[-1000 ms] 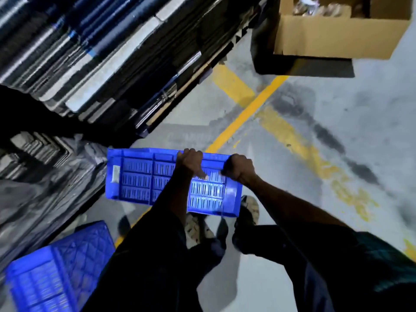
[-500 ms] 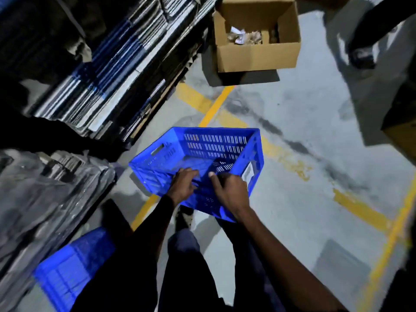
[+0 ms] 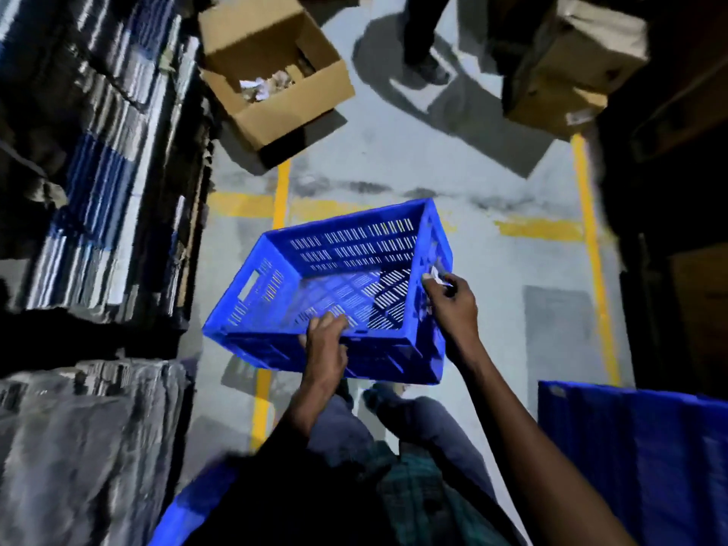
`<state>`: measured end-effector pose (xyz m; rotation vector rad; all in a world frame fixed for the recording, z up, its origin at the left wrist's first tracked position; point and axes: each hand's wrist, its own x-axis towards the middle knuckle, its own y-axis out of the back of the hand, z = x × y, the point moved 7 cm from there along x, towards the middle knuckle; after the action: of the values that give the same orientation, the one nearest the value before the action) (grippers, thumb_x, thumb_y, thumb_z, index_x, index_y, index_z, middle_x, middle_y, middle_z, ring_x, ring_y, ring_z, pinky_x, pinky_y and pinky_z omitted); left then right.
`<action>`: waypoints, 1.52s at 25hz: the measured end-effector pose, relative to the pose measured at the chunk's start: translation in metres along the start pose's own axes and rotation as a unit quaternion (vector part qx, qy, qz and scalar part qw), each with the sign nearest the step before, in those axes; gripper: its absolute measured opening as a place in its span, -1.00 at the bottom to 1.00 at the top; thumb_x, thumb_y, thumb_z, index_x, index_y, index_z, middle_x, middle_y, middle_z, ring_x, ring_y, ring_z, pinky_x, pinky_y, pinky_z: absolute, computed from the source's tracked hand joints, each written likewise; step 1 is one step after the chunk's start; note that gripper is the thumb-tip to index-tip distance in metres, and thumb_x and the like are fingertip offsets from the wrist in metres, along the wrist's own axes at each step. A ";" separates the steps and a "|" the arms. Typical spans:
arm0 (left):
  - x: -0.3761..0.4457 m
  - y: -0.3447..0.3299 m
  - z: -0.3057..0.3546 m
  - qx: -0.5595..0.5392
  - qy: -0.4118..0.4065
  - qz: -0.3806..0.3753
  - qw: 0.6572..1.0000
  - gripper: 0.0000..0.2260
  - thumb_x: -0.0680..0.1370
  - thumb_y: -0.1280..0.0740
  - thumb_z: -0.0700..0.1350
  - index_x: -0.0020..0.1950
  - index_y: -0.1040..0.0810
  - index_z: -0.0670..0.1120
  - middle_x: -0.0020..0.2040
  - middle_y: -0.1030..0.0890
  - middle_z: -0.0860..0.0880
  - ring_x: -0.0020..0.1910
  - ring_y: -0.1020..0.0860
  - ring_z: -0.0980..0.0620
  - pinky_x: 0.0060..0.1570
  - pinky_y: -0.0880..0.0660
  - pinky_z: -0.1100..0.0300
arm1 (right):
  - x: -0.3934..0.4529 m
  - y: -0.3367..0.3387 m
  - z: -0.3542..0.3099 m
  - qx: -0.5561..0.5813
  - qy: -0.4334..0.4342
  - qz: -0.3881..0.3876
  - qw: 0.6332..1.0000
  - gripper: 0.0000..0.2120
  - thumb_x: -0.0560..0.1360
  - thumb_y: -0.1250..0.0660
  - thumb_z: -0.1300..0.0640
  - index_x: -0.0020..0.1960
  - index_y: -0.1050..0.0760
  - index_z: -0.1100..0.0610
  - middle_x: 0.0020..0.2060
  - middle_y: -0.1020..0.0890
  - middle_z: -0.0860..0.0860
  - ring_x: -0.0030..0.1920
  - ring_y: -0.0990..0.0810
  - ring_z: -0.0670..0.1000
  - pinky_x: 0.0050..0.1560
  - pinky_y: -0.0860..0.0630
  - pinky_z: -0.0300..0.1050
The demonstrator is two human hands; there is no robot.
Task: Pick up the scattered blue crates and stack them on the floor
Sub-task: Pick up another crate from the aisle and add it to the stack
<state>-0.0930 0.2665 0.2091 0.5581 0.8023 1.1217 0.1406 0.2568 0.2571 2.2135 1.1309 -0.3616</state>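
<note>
I hold an empty blue slotted crate [image 3: 275, 285] in the air above the grey floor, its open top facing up and tilted toward me. My left hand [image 3: 324, 344] grips the near rim. My right hand [image 3: 449, 299] grips the right rim at a white label. A second blue crate [image 3: 634, 455] shows at the lower right, partly cut off. Another blue crate [image 3: 177, 514] peeks out at the bottom left behind my body.
Stacks of flattened packaging [image 3: 90, 183] line the left side, with wrapped bundles [image 3: 78, 447] below. An open cardboard box [image 3: 275, 84] lies ahead on the floor. More cartons [image 3: 567, 72] stand at the upper right. Another person's feet [image 3: 425, 65] are ahead. Yellow lines [image 3: 591, 246] mark the floor.
The crate has turned from side-on to open side up and swung right. My right hand shifted from the near rim to the right rim. My view turned right, revealing another crate.
</note>
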 end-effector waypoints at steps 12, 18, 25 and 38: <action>-0.113 -0.070 0.098 0.038 -0.171 -0.094 0.980 -0.65 0.19 -0.27 -0.39 -0.09 -0.50 -0.12 -0.09 -0.55 -0.12 -0.02 -0.46 -0.17 -0.13 -0.44 -0.03 | -0.071 0.139 0.074 -0.044 -0.102 0.100 0.989 -0.77 0.35 -0.40 -0.01 -0.14 -0.57 0.16 -0.34 -0.61 0.01 -0.24 -0.60 0.11 -0.26 -0.47 -0.15; -0.189 -0.155 0.124 0.033 -0.244 -0.322 0.914 -0.67 0.24 -0.32 -0.19 -0.02 -0.46 -0.01 0.00 -0.46 0.01 -0.02 -0.51 -0.09 -0.12 -0.45 0.05 | -0.159 0.230 0.138 -0.040 -0.155 0.209 0.965 -0.63 0.21 -0.37 -0.11 -0.13 -0.52 0.13 -0.16 -0.67 0.11 -0.05 -0.59 0.18 0.00 -0.56 -0.02; -0.212 -0.212 0.204 -0.094 -0.279 -0.436 0.850 -0.66 0.18 -0.17 -0.22 -0.07 -0.47 -0.11 -0.01 -0.59 -0.15 0.03 -0.56 -0.14 0.05 -0.43 0.18 | -0.278 0.353 0.184 0.033 -0.179 0.413 0.892 -0.78 0.21 -0.40 0.05 -0.22 -0.55 0.16 -0.37 -0.64 0.06 -0.24 -0.61 0.18 -0.29 -0.44 -0.12; -0.107 -0.289 0.306 -0.031 -0.213 -0.346 0.913 -0.30 0.37 -0.45 -0.21 0.45 -0.25 -0.24 0.19 -0.47 -0.27 0.20 -0.50 -0.29 0.23 -0.43 -0.12 | -0.436 0.349 0.168 0.238 -0.131 0.587 0.763 -0.81 0.02 -0.32 0.14 -0.35 -0.51 0.04 -0.47 -0.48 -0.06 -0.40 -0.36 0.00 -0.42 -0.31 0.03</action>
<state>0.2912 0.0647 0.2081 0.3914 0.5095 0.3451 0.1665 -0.2799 0.4840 2.6823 -0.6758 -0.3813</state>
